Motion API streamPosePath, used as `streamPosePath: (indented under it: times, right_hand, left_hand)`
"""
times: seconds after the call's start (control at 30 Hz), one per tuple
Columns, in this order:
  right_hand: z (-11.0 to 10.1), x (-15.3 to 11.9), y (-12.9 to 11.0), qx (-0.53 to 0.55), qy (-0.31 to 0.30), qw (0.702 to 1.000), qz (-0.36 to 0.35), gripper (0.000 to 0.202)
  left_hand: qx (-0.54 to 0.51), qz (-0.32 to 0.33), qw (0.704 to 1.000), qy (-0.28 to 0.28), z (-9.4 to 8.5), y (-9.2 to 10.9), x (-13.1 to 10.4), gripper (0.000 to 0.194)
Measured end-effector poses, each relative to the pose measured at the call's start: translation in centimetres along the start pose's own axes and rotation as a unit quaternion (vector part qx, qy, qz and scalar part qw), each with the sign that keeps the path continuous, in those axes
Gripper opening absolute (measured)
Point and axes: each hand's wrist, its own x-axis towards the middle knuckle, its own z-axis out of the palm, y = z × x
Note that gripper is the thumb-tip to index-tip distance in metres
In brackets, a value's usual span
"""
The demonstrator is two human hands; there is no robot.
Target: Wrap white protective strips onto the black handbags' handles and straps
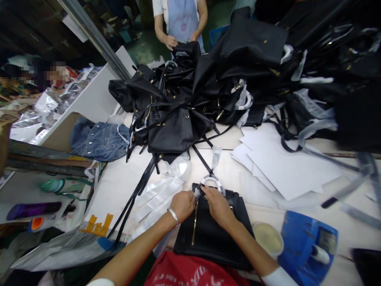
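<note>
A black handbag (218, 238) with a gold zipper lies in front of me, against my red apron (193, 272). Its ring-shaped handle (212, 180) is wrapped in white, translucent material. My left hand (183, 205), with a bracelet at the wrist, is closed in a pinch at the left base of the handle. What sits between its fingertips is too small to make out. From the other side, my right hand (218, 205) has its fingers pressed together on the same handle base, at the bag's top edge.
Several black bags (175, 129) are heaped across the table's far side. White paper sheets (285, 167) lie to the right, with a round tub (268, 238) and a blue device (308, 248) nearer. Translucent strips (162, 190) and denim cloth (99, 139) lie left. A co-worker (183, 24) stands opposite.
</note>
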Motion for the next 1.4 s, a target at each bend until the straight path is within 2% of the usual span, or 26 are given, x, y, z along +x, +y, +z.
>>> streamPosePath:
  times: [0.17,0.3,0.43,0.67,0.8,0.87,0.97,1.07,1.27,1.4]
  right_hand:
    - [0.1,-0.6,0.4,0.052,0.013,0.998,0.014,0.053]
    - [-0.5,0.6,1.1,0.109,0.044,0.993,0.035,0.05]
    - [-1.3,2.2,1.0,0.144,0.0,0.987,0.075,0.041]
    - [-2.0,2.7,0.2,0.16,-0.041,0.984,0.068,0.04]
    - [-1.3,2.3,0.1,0.151,0.018,0.983,0.105,0.038]
    - [-1.1,2.3,0.2,0.143,0.014,0.983,0.112,0.04]
    - [-1.2,2.5,0.7,0.154,-0.018,0.981,0.115,0.039]
    - [-1.5,2.9,1.3,0.167,-0.023,0.98,0.108,0.039]
    - [-1.2,3.1,1.0,0.105,-0.041,0.992,0.05,0.039]
    - [-1.1,3.1,0.7,0.088,-0.058,0.994,0.041,0.041]
  left_hand:
    - [0.03,0.006,1.0,0.002,-0.1,1.5,0.8,0.037]
    - [0.043,-0.004,0.999,-0.014,0.2,2.0,0.9,0.031]
    - [0.038,-0.005,0.999,-0.012,0.2,2.0,0.4,0.036]
    - [0.041,-0.003,0.999,0.0,0.5,1.9,0.2,0.033]
    - [0.047,-0.018,0.999,0.006,0.5,2.0,0.4,0.032]
    - [0.046,-0.026,0.999,0.006,0.4,2.0,0.6,0.032]
    - [0.046,-0.028,0.999,0.005,0.2,2.2,0.8,0.031]
    - [0.049,-0.028,0.998,0.003,0.1,2.4,1.2,0.031]
    - [0.049,-0.033,0.998,-0.021,-0.1,2.3,1.2,0.03]
    - [0.046,-0.026,0.999,-0.01,0.2,2.3,0.9,0.03]
